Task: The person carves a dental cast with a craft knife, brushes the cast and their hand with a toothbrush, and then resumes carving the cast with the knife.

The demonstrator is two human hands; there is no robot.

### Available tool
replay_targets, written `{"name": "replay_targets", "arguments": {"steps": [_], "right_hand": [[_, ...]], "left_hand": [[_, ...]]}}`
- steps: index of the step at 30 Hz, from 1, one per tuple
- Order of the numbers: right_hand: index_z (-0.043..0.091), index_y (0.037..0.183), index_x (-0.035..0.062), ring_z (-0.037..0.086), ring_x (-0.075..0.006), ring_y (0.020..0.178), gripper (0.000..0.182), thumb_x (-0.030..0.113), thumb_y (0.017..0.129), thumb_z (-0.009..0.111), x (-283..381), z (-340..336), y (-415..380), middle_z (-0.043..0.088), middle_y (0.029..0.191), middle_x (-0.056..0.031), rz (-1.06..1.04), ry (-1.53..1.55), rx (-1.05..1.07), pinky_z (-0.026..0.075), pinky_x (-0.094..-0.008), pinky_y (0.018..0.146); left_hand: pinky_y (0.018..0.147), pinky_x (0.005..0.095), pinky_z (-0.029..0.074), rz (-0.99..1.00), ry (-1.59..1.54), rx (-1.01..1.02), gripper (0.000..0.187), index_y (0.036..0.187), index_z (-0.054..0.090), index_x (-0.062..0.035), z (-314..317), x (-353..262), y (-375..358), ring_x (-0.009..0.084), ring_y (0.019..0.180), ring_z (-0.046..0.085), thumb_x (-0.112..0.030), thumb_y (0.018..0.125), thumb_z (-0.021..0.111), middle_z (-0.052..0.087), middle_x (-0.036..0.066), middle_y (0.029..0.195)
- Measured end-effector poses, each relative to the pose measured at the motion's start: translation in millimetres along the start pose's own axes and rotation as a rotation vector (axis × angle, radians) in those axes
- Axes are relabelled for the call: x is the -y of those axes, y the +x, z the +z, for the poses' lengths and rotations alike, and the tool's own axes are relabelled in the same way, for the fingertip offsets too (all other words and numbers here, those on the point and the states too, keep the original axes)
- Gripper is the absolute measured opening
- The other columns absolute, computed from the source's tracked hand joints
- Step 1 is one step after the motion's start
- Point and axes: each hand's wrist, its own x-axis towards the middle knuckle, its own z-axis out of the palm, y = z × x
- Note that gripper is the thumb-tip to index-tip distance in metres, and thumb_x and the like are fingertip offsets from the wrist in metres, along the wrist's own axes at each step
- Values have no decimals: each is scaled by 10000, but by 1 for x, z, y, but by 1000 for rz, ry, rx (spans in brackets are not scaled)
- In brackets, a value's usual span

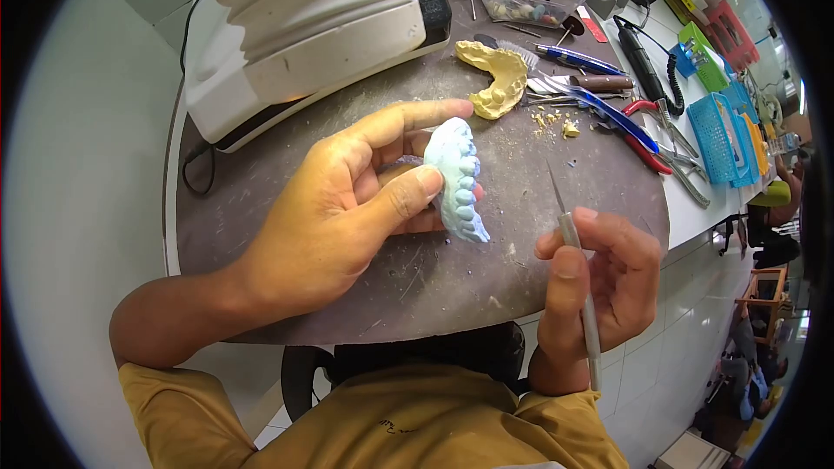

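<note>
Left fingers (404,196) pinch a pale blue tooth model (454,181) over the counter (417,291), right fingers (566,276) wrapped round a pointy tool (590,330). Model's probably light and stiff but chippy, so I'd hold the thick base (443,146), not the teeth (469,168).

I see a mustard-yellow shirt (434,391) with small dark lettering (399,426) on its front. Short, creased sleeves (178,404) in the same colour sit either side of the lettering; left hand (343,195) and right hand (608,274) are bare.
</note>
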Motion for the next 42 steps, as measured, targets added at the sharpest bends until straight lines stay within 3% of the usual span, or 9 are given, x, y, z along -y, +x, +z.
{"name": "replay_targets", "arguments": {"steps": [5, 7, 12, 16, 18, 19, 22, 29, 42], "right_hand": [[615, 1112, -74, 704, -245, 734, 437, 338, 988, 539, -2, -6, 7, 710, 913, -167, 10, 72, 93, 566, -339, 655], [579, 1190, -78, 696, -301, 911, 710, 566, 1025, 329, -2, -3, 9, 683, 1033, -221, 66, 32, 140, 565, -379, 751], [516, 1227, -48, 583, -286, 1071, 1008, 824, 883, 144, -14, 10, 14, 532, 1256, -259, 15, -82, -92, 418, -455, 1006], [610, 1080, -31, 624, -254, 887, 854, 730, 954, 244, -12, -13, 2, 668, 1026, -180, -13, 55, 46, 500, -446, 884], [633, 1010, -1, 633, -233, 781, 615, 582, 987, 439, -6, -11, 4, 687, 877, -99, -113, -112, 137, 516, -458, 847], [646, 962, 39, 646, -215, 721, 265, 298, 911, 670, -2, -6, 11, 695, 844, -74, -190, -166, 141, 540, -446, 826], [656, 953, 67, 669, -203, 756, 187, 88, 793, 749, 1, 3, 10, 702, 846, -69, -217, -161, 138, 557, -423, 834], [641, 903, 72, 731, -271, 895, 231, 29, 725, 781, 2, 5, 10, 697, 829, -75, -195, -164, 179, 583, -436, 867], [641, 884, 66, 732, -280, 906, 220, 2, 723, 777, 0, 6, 9, 694, 842, -85, -181, -145, 149, 580, -452, 886]], "left_hand": [[983, 367, 540, -10, 18, -29, 484, 1436, 392, 9, -2, 0, 0, 180, 1158, 584, -82, 988, 553, 517, 130, 1317], [984, 362, 542, -14, 5, -35, 478, 1424, 402, 14, -1, 0, 0, 172, 1167, 573, -62, 980, 562, 507, 126, 1320], [980, 343, 548, -37, 24, -45, 447, 1386, 432, 21, -1, -3, -1, 158, 1164, 566, -54, 971, 581, 499, 117, 1308], [974, 330, 546, -16, -6, -35, 455, 1379, 438, 23, -1, -1, -1, 154, 1129, 583, -56, 962, 602, 518, 113, 1270], [969, 319, 545, -20, -16, -23, 443, 1344, 459, 33, -2, -2, -1, 152, 1110, 594, -62, 947, 633, 538, 111, 1222], [969, 319, 545, -21, -16, -21, 443, 1344, 459, 33, -2, -1, -1, 152, 1110, 594, -62, 947, 633, 538, 111, 1222], [962, 316, 546, -3, 26, -36, 417, 1290, 473, 37, -3, 0, -1, 153, 1084, 608, -67, 932, 661, 553, 108, 1186], [947, 325, 553, -25, -23, -63, 382, 1224, 454, 18, -2, 1, -2, 163, 1045, 638, -66, 923, 674, 577, 116, 1144], [962, 344, 553, -18, -19, -25, 361, 1209, 433, 2, -3, 2, 0, 157, 1054, 637, -69, 934, 657, 589, 106, 1144]]}}
